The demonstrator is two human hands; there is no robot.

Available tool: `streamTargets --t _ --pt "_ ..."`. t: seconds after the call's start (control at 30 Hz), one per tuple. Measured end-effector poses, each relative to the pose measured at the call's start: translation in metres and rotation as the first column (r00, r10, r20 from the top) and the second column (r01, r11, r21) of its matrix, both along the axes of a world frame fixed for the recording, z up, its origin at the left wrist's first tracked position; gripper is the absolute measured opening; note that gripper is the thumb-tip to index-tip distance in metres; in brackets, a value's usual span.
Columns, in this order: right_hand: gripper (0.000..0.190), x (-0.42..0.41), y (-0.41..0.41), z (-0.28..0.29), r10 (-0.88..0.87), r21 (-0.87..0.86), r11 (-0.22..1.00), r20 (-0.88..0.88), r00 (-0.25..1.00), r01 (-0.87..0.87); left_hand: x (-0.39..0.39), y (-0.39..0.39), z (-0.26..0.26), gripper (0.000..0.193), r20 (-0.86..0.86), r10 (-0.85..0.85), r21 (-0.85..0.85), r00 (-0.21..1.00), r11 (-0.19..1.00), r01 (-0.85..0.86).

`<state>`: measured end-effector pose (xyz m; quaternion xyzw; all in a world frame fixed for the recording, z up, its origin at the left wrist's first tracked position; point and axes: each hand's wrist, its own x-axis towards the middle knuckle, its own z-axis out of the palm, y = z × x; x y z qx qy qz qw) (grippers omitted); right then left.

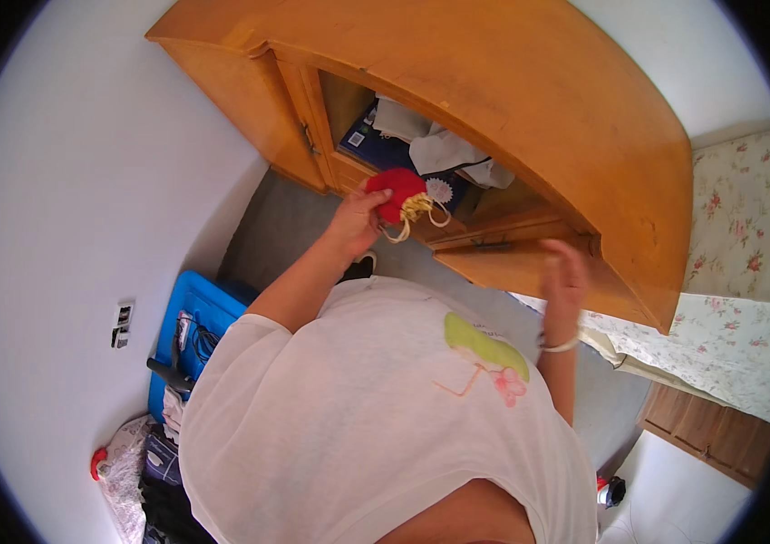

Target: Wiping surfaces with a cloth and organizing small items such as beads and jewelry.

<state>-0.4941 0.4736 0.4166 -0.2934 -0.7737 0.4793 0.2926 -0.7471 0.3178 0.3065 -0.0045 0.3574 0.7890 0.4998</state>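
My left hand [357, 221] grips a small red drawstring pouch [395, 189] by its edge, thumb on top. Its gathered mouth is gold, and two pale cord loops hang from it. Just beyond the pouch, a wooden cabinet [480, 75] stands with its doors apart. Inside lie a dark blue box or packet [378, 146] bearing a printed code and some crumpled white cloth or bags [442, 146]. My right hand [565, 272], blurred, is raised near the right cabinet door [521, 265]. It appears to hold nothing, its fingers partly curled; a bracelet circles the wrist.
To the left, a blue plastic bin [187, 289] holds black cables and other items. Clothes and lace fabric [126, 476] are piled below it. A wall socket [124, 313] is close by. At right are a floral-covered surface [731, 333] and a brown wooden panel [708, 432].
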Motion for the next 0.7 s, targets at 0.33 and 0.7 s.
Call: streamTargets --t 0.33,0.7 --pt "0.040 -0.033 -0.056 -0.061 0.266 -0.731 0.646 -0.055 0.962 -0.221 0.077 0.000 0.021 0.028 -0.083 -0.163 0.002 0.983 0.986 0.164" --pt "0.024 -0.052 -0.075 -0.074 0.394 -0.681 0.674 0.003 0.919 -0.286 0.065 -0.026 0.013 0.021 -0.331 -0.201 -0.132 0.922 0.977 0.165"
